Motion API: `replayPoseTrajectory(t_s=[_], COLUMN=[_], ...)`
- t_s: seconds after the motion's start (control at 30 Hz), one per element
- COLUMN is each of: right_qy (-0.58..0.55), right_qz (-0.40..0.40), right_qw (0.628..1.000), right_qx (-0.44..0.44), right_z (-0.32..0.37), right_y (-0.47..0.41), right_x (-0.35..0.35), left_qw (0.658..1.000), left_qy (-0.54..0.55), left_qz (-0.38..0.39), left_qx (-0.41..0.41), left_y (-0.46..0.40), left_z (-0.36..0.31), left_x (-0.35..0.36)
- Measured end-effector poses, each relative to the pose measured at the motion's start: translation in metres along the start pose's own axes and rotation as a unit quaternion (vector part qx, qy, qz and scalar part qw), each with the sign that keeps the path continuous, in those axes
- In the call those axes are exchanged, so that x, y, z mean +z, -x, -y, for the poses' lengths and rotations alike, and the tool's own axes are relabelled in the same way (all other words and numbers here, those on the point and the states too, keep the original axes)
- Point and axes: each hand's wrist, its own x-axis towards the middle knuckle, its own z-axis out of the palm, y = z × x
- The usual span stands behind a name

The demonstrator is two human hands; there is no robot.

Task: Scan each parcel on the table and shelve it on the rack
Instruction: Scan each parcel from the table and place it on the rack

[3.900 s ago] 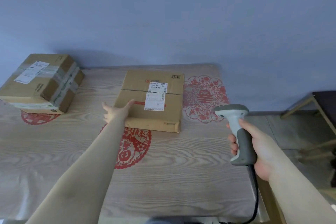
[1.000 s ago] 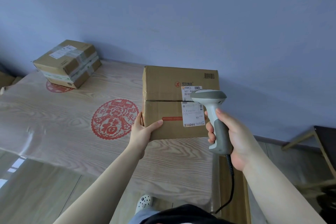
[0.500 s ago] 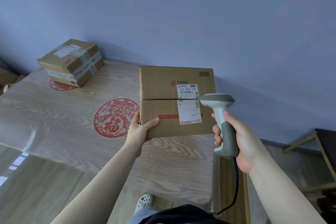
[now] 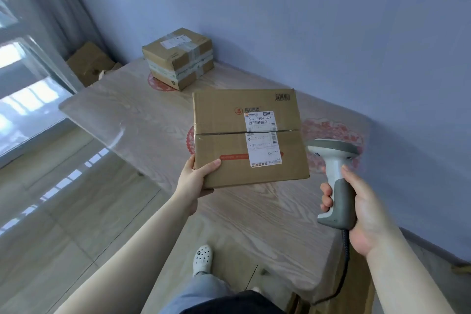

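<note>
A flat brown cardboard parcel (image 4: pixel 229 137) with a white shipping label is held up above the table, its labelled face toward me. My left hand (image 4: pixel 195 178) grips its lower left corner, thumb on the front. My right hand (image 4: pixel 356 211) holds a grey and white handheld scanner (image 4: pixel 334 178) by its handle, to the right of the parcel and apart from it, head pointing away from me. A second, taped parcel (image 4: pixel 178 57) sits on the far end of the table (image 4: pixel 254 224).
The wood-grain table carries red paper-cut decals and stands against a blue wall. Another cardboard box (image 4: pixel 89 62) sits on the floor by the curtain at the far left. A glass door lies to the left. The scanner's cable hangs past the table's near right edge.
The view has swung left and my body has turned. The parcel stays lifted in my left hand, and the scanner has drawn back to the right, away from the label.
</note>
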Motion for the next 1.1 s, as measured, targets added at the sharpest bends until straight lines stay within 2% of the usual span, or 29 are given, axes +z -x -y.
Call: replayPoseTrajectory(t_s=[0.27,0.53,0.83,1.1], right_qy=[0.073,0.137,0.232,0.298], right_qz=[0.109,0.147,0.201,0.296], right_qw=[0.99,0.974,0.945,0.897], right_qx=[0.052,0.1,0.112,0.137], right_z=[-0.038,-0.096,-0.162,-0.209], right_y=[-0.009,0.004,0.031,0.039], right_x=[0.088,0.208,0.348,0.478], left_qw=[0.992,0.969,0.928,0.869], left_qy=[0.064,0.133,0.194,0.276], left_qz=[-0.11,-0.208,-0.316,-0.411], left_qx=[-0.017,-0.027,-0.029,-0.024], left_y=[0.027,0.053,0.09,0.113], left_z=[0.018,0.039,0.062,0.073], left_x=[-0.113,-0.265,-0.441,-0.54])
